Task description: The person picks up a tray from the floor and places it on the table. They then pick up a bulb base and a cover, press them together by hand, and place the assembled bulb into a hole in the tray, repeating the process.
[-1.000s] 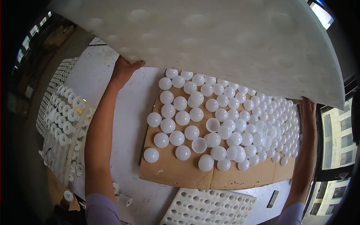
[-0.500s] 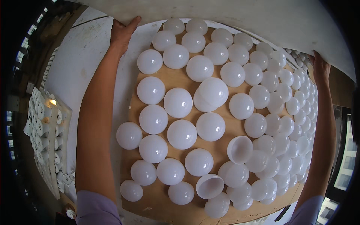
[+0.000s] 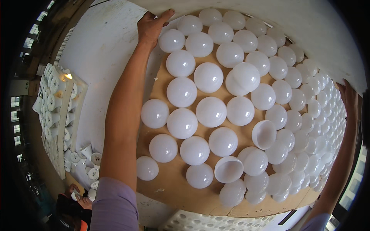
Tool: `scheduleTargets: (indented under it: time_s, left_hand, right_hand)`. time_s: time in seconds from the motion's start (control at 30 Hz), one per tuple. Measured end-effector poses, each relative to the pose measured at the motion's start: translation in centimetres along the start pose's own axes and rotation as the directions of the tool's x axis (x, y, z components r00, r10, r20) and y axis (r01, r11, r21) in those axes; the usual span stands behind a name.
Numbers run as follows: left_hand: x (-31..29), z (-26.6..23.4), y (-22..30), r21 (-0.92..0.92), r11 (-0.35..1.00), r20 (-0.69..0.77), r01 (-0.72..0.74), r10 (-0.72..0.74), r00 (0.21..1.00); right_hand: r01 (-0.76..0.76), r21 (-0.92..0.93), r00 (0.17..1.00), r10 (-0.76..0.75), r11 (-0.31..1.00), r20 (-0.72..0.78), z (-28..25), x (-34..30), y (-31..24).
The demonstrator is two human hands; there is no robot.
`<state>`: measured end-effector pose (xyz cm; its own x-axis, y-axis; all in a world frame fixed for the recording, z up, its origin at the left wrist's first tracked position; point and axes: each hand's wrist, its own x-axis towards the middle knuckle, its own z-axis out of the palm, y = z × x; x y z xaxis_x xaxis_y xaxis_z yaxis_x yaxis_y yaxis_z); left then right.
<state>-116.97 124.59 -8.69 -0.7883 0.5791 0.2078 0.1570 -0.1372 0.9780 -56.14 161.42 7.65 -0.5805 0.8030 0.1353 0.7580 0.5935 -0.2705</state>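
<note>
A large off-white board (image 3: 239, 7) spans the far side above many glossy white lamp domes (image 3: 211, 111). My left hand (image 3: 151, 27) grips the board's left part, thumb stretched along the edge and the other fingers partly hidden. At the far right my right hand (image 3: 348, 96) holds the same board by its edge; shade blurs its fingers. The domes lie on a brown cardboard sheet (image 3: 169, 198), mostly round side up. Two of them, such as the tilted dome (image 3: 229, 169), show their hollow insides. Toward the right they crowd together and overlap.
At the left stands a rack of white cone-shaped lamp bodies (image 3: 54, 104), with several loose ones (image 3: 93, 173) beside it. A co-worker's hands (image 3: 83, 200) hold a small white piece at lower left. A white tray with holes (image 3: 216, 222) pokes out below the cardboard.
Both hands have shifted rightward in view with the board; the left is higher, the right lower. More domes show at the right. The holed tray and a co-worker's hands have come into view.
</note>
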Motion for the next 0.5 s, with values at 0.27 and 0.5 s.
scheduleTargets:
  time_s: [0.27, 0.5]
  left_hand:
    - [-2.3, -0.8, 4.5, -0.372, 0.922, 0.15, 0.107, -0.055, 0.987]
    - [-5.5, -3.1, 6.0, -0.409, 0.91, 0.091, 0.071, -0.037, 0.995]
  right_hand:
    - [-0.135, 0.689, 0.984, 0.178, 0.712, 0.009, -1.6, -2.0, -15.4]
    - [-0.343, 0.658, 0.914, 0.399, 0.671, 0.07, -2.6, -2.5, -9.1]
